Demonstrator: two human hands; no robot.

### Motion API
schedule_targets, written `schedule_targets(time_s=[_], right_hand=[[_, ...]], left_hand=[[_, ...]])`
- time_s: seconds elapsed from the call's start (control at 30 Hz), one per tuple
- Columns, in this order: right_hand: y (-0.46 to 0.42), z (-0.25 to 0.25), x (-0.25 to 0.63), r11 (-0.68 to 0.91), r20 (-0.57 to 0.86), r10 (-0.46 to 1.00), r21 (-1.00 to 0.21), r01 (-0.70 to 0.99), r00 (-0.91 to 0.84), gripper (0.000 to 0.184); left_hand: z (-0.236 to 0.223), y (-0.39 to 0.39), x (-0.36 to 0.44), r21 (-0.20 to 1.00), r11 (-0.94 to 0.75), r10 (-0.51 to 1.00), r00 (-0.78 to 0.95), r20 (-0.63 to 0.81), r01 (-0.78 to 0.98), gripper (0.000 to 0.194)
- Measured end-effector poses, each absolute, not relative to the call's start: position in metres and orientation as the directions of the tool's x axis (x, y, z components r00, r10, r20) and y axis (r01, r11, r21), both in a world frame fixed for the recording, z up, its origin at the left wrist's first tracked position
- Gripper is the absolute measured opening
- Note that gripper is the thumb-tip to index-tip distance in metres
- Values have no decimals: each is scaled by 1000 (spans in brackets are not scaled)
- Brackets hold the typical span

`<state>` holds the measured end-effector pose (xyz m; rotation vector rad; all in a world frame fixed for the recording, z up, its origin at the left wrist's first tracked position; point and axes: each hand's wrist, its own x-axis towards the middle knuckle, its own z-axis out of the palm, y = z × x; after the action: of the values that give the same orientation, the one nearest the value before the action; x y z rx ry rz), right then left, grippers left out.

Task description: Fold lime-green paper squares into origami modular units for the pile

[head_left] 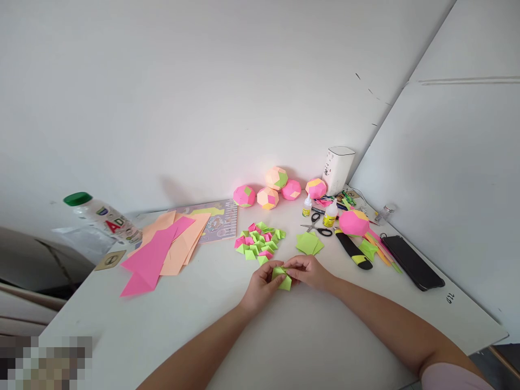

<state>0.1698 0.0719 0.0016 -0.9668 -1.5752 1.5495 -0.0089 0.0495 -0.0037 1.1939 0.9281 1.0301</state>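
Observation:
Between both hands, just over the white table (170,336), is a small green piece of folded paper (284,283). My left hand (263,281) pinches its left side with the thumb on top. From the right, my right hand (309,272) grips its upper right edge between thumb and fingers. Part of the paper is hidden behind the fingers. Beyond the hands lies a pile of small folded green and pink paper pieces (260,242). A short stack of flat green paper sheets (309,244) rests just past my right hand.
Several paper balls (268,198) sit along the wall. Scissors (314,226), a glue bottle (330,215), a box cutter (352,250) and a black phone (412,261) lie at right. Pink and peach paper sheets (156,257) and a tilted plastic bottle (103,219) are at left.

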Motion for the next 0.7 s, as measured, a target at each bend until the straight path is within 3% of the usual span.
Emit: schedule_targets(time_s=[0.7], right_hand=[[72,-7,170,175,99,854,-979,103,-511,30]], left_hand=[[-9,49,-7,996,62,969,243,-43,-71,32]])
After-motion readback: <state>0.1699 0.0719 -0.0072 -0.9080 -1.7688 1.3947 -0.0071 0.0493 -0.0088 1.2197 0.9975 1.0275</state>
